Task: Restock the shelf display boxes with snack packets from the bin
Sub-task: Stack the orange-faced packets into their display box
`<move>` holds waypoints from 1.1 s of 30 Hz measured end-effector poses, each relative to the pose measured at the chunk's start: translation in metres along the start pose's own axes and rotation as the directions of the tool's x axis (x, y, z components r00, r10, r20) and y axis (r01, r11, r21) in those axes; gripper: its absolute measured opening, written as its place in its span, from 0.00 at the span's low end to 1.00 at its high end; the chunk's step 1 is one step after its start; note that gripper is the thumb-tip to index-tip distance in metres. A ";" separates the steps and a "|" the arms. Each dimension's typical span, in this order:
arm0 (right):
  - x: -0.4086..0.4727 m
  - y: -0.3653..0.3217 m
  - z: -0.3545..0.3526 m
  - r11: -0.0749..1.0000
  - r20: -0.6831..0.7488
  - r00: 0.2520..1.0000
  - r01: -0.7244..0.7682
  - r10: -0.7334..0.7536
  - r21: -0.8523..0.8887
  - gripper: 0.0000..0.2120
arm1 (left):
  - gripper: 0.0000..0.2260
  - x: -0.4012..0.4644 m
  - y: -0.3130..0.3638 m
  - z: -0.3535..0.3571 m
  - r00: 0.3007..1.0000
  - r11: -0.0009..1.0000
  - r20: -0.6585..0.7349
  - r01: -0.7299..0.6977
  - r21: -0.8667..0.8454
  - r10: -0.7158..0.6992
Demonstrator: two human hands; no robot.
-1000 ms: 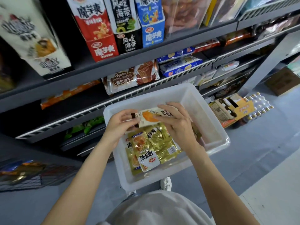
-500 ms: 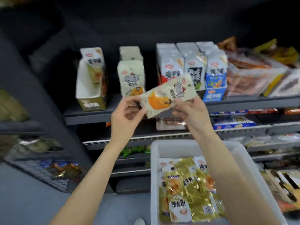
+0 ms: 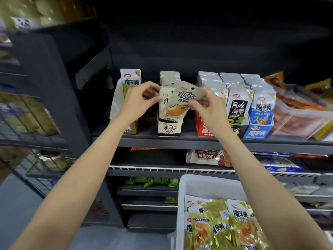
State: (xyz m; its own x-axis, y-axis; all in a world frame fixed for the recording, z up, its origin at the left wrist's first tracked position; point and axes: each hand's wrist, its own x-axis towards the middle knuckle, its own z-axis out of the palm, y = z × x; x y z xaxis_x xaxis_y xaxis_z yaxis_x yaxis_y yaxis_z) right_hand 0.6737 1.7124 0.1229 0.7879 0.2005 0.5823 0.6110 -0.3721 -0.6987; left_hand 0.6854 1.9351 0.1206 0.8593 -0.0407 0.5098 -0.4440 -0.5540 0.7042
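A dark grey metal shelf (image 3: 180, 141) crosses the middle of the frame. On it stands a cream cardboard display box (image 3: 169, 128) with cream packets. Just above it the left hand (image 3: 138, 101) and right hand (image 3: 210, 109) pinch a cream snack packet (image 3: 182, 103). At lower right, a white plastic bin (image 3: 198, 184) holds gold foil packets (image 3: 225, 230).

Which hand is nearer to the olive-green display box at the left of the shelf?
Left. The left hand overlaps the olive-green display box in the picture, pinching the cream packet. The right hand pinches the packet's other side, farther right.
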 end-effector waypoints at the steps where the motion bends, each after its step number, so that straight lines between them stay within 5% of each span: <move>1: 0.001 -0.001 0.002 0.995 0.002 0.999 0.047 -0.047 -0.085 0.06 | 0.09 0.002 -0.002 -0.001 1.000 1.000 0.013 0.005 0.002 -0.005; 4: 0.008 -0.004 0.008 0.930 0.122 0.986 0.148 -0.113 -0.335 0.09 | 0.08 0.003 -0.003 -0.002 0.999 1.000 0.032 0.000 -0.018 0.001; 8: 0.012 0.000 0.026 0.849 0.212 0.977 0.096 0.019 -0.519 0.13 | 0.09 -0.003 -0.001 -0.001 0.999 0.998 0.027 -0.032 -0.063 0.034; 13: -0.006 0.006 0.038 0.972 -0.096 0.993 -0.082 0.061 -0.220 0.26 | 0.12 -0.016 0.001 0.006 0.992 0.959 -0.088 0.062 -0.278 -0.090; 17: -0.007 0.009 0.051 0.960 0.085 0.958 -0.278 0.274 0.044 0.39 | 0.25 -0.027 0.010 0.022 0.974 0.843 0.065 0.222 -0.491 -0.219; 19: -0.002 0.008 0.054 0.928 0.155 0.936 -0.340 0.317 0.152 0.36 | 0.35 -0.024 0.012 0.026 0.972 0.900 0.138 0.230 -0.370 -0.192; 23: -0.009 0.007 0.053 0.974 0.138 0.976 -0.187 0.169 0.130 0.25 | 0.45 0.003 0.015 0.009 0.956 0.991 0.272 0.087 0.100 -0.111; 27: -0.016 0.020 0.041 0.986 0.192 0.967 -0.162 0.165 -0.035 0.31 | 0.50 0.029 0.025 -0.012 0.854 0.822 0.491 -0.151 0.549 -0.172; 31: -0.010 0.008 0.016 0.991 0.269 0.954 -0.121 0.132 -0.060 0.27 | 0.40 0.018 0.038 -0.016 0.885 0.700 0.460 -0.285 0.655 -0.071; 33: 0.002 0.000 0.005 0.996 0.190 0.978 -0.077 0.085 -0.052 0.25 | 0.32 0.002 0.038 -0.014 0.917 0.673 0.398 -0.297 0.678 0.004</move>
State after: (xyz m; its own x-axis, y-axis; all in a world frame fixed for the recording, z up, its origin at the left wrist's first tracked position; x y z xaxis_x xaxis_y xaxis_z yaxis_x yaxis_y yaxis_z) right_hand 0.6754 1.7168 0.1217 0.8373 0.3367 0.4309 0.5440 -0.4334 -0.7185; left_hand 0.6667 1.9258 0.1556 0.8877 -0.3705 0.2733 -0.3818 -0.9241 -0.0126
